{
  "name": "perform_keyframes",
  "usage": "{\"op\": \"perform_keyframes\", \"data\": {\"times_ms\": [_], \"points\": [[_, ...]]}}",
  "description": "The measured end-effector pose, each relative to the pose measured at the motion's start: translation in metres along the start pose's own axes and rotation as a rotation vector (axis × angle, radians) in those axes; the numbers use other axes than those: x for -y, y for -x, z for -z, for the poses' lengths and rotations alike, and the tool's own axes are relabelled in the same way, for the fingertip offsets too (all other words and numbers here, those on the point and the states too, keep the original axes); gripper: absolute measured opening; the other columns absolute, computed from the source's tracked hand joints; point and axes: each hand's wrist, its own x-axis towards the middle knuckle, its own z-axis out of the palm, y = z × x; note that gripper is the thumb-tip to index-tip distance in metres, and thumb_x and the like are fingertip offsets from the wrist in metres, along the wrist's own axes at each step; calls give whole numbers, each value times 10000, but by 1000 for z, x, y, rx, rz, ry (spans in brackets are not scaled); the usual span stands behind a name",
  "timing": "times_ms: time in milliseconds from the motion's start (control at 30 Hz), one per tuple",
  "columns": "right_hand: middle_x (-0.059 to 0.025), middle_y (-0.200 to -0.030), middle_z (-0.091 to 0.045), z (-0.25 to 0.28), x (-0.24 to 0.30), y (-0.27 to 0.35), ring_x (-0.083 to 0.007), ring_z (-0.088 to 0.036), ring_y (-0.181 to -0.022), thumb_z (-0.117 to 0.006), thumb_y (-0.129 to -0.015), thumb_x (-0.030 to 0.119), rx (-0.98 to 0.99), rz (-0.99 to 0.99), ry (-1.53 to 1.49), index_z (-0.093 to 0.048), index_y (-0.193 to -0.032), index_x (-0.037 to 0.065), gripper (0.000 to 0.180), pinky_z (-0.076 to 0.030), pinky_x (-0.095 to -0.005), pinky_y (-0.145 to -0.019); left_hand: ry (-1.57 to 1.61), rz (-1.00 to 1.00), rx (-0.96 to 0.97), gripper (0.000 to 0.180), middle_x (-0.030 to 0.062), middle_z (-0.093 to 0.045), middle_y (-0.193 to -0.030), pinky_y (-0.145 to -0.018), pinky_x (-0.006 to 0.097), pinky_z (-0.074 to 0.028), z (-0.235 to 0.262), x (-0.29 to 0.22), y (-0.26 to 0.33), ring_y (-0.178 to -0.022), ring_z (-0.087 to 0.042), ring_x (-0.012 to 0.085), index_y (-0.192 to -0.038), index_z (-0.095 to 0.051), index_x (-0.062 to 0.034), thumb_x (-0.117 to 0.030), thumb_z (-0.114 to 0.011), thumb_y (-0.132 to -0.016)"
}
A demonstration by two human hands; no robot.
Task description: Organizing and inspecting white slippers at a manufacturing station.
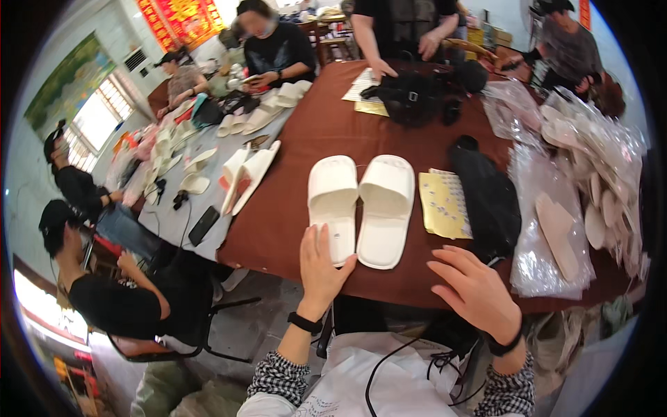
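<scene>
A pair of white open-toe slippers lies side by side on the brown cloth, toes pointing away from me. My left hand point(321, 270) is at the heel of the left slipper point(333, 205), thumb and fingers spread around its lower left edge. The right slipper point(386, 208) lies flat with no hand on it. My right hand point(476, 285) is open and apart from the slippers, near the table's front edge, holding nothing. Just beyond it lies a yellow sheet with small stickers point(445, 205), beside a black cloth item point(484, 198).
Clear plastic bags point(545, 229) and bagged pale soles point(604, 181) cover the table's right side. A black bag point(417, 97) lies at the far side, by a standing person. More slippers point(250, 174) and a phone point(204, 226) are at left. A seated person point(125, 292) is nearby.
</scene>
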Motion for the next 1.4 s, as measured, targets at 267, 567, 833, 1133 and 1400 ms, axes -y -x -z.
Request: {"op": "perform_keyframes", "data": {"times_ms": [267,567,833,1133,1400], "points": [[-159,-1263,-595,33,18,-23,-351,-556,-1201,-736,-798,140,-9,20,3,-622,-1213,11,450,-495,-423,-968,18,17,65,869,291,-375,-1452,-1110,506,-345,13,7,-9,-1352,-374,461,-1466,-367,3,-334,-784,-783],[-191,-1397,-488,-73,5,-21,-377,-465,-1300,-746,-799,191,134,-46,54,-527,-1349,39,612,-402,-460,-1062,61,73,130,942,280,-346,-1485,-1132,485,-336,20,8,-18,-1385,-355,437,-1502,-324,-2,-272,-791,-730],[-222,-1462,-411,-97,7,-37,-407,-423,-1325,-764,-799,231,33,-366,-202,-511,-1399,89,667,-383,-479,-1060,104,82,212,986,267,-374,-1473,-1122,482,-351,27,10,-25,-1369,-384,428,-1491,-336,9,-293,-835,-696],[-216,-1548,-310,-132,5,-65,-529,-301,-1370,-757,-812,246,17,-234,-32,-577,-1363,211,581,-288,-629,-1094,23,22,131,928,231,-422,-1456,-1074,524,-396,19,16,-20,-1349,-417,436,-1430,-424,-18,-390,-841,-689],[-189,-1496,-408,-138,-7,-59,-551,-341,-1347,-631,-831,74,-60,-202,-7,-631,-1278,155,454,-355,-641,-1056,33,-61,102,860,258,-454,-1429,-1055,539,-410,12,14,-24,-1313,-451,472,-1407,-456,-28,-388,-809,-710]]}}
